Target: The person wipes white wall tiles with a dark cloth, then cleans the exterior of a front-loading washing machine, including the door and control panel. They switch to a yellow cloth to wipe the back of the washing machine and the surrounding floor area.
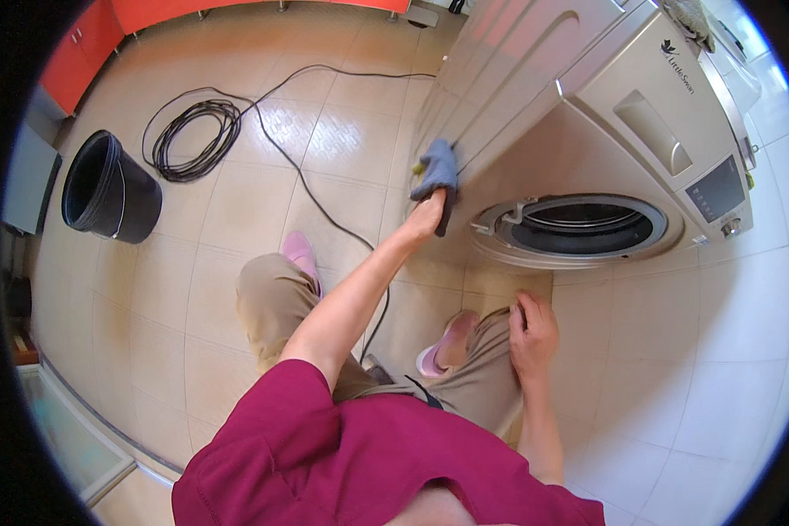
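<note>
My left hand [430,214] reaches out with a blue-grey cloth [439,167] in it. The cloth covers most of my fingers and lies against the lower edge of the LittleSwan washing machine [539,141], where its side panel meets the front. A small yellow-green patch shows at the cloth's edge. My right hand [534,332] rests on the knee of my khaki trousers [483,381], holding no object that I can see. In front of it is the machine's round drum opening [582,223], with a dark inside and a hinge on its left; no door covers it.
A black cable [302,171] runs over the tiled floor between my feet, from a coil [200,141]. Left of that stands a black bucket [138,204] with a wire handle. Red cabinets [82,59] line the back; a tiled wall [684,394] rises at right.
</note>
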The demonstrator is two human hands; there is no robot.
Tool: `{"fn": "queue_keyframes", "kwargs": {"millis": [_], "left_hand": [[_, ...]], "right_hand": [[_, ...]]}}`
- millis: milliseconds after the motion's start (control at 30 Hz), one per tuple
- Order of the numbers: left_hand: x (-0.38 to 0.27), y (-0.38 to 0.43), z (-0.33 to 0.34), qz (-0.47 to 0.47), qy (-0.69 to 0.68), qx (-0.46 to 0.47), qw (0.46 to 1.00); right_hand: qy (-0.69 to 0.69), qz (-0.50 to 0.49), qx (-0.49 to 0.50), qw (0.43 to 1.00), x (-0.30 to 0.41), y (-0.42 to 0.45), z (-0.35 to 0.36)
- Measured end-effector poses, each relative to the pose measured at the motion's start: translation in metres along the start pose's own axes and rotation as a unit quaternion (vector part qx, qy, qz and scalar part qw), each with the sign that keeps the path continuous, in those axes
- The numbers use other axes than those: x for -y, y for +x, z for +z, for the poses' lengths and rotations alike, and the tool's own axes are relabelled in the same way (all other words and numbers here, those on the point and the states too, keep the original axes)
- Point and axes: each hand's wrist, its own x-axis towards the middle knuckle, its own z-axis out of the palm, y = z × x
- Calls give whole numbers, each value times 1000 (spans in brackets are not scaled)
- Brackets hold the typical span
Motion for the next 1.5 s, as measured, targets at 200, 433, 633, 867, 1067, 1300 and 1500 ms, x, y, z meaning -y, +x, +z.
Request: {"fn": "queue_keyframes", "kwargs": {"millis": [200,433,633,867,1067,1300,1500], "left_hand": [[-8,-5,24,202,78,-80,973],[-216,-38,50,553,291,-156,765],[-112,-5,68,529,207,-304,765],[110,39,38,177,175,-302,920],[229,84,-5,-156,18,-178,971],[210,101,6,-153,-101,-195,963],[-34,41,28,423,94,-228,872]], "right_hand": [[1,-48,-3,999,-7,-5,9],[-13,-23,-16,1000,-27,-17,-6],[-17,10,-27,999,-45,-33,-13],[-49,30,8,998,-55,-38,-15],[-92,24,17,995,-53,-31,-8],[-124,37,20,991,-44,-29,-5],[-121,17,19,992,-47,-30,-4]]}}
